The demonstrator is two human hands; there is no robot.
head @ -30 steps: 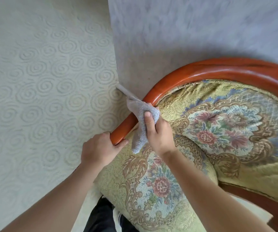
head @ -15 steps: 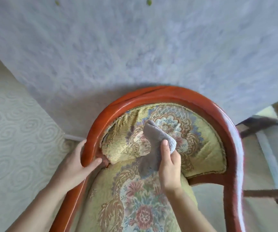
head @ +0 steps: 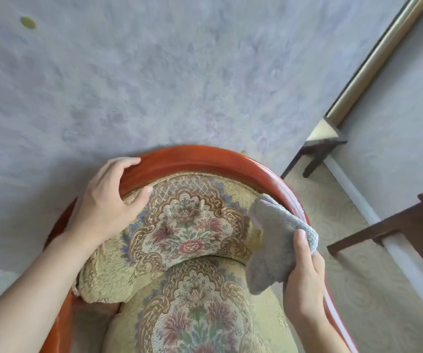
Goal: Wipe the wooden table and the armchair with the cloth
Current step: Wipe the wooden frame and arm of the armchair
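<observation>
The armchair has a curved red-brown wooden frame and floral yellow upholstery. My left hand grips the top left of the frame, fingers over the rail and thumb on the fabric. My right hand holds a bunched grey cloth against the right inner side of the backrest, where fabric meets the wooden rail. The cloth hangs down over the cushion edge.
A grey-lilac wall stands right behind the chair. To the right are dark wooden furniture legs, a dark wooden table edge, a white baseboard and patterned cream carpet. A brass-coloured strip runs up the wall corner.
My view has swung right across the chair. The cloth has gone from the left rail, across the backrest, to its right side. My left hand has climbed up the rail to the top.
</observation>
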